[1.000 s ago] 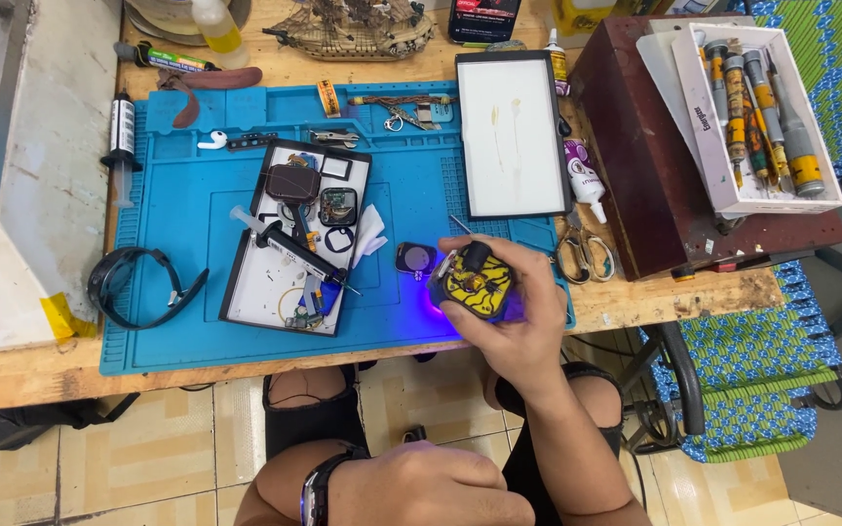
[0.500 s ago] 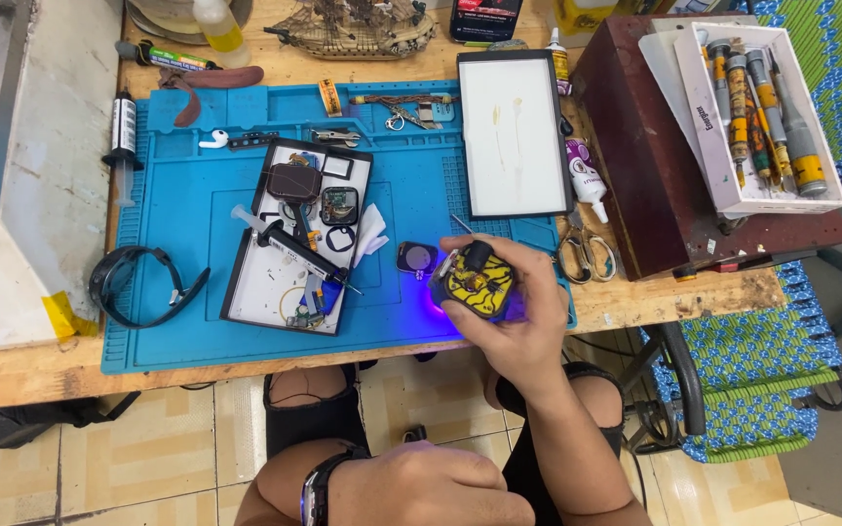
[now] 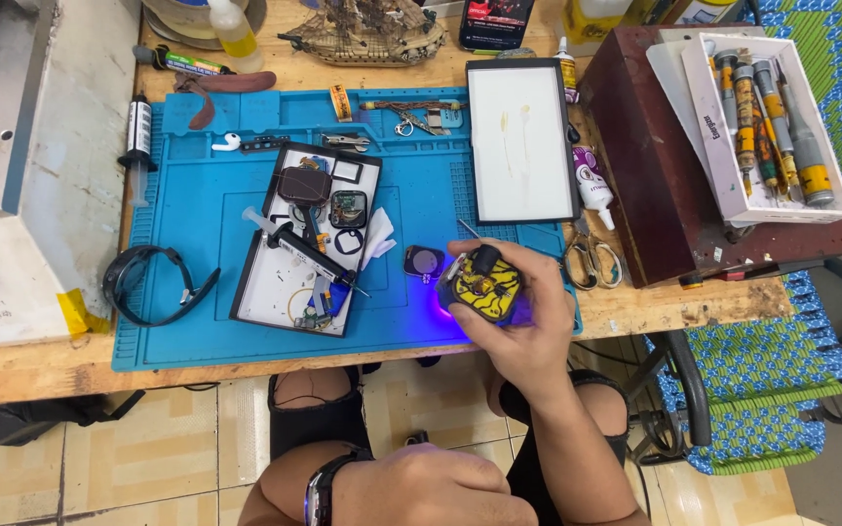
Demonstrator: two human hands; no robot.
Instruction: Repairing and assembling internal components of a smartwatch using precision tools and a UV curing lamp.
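My right hand (image 3: 528,326) grips a small yellow-and-black lamp (image 3: 482,282) that casts violet light onto the blue work mat (image 3: 197,331) near its front right corner. Just left of the lamp lies a small square dark part (image 3: 424,261) on the mat. My left hand (image 3: 421,487) rests in a closed fist on my lap below the table edge, with a dark watch (image 3: 319,492) on its wrist, and holds nothing that I can see.
A black-rimmed white tray (image 3: 265,282) with watch parts, a syringe and a black pen-like tool lies mid-mat. A black watch strap (image 3: 153,282) sits left, a white rectangular tray (image 3: 520,141) and scissors (image 3: 587,258) right, and a box of tools (image 3: 762,127) on a dark red case.
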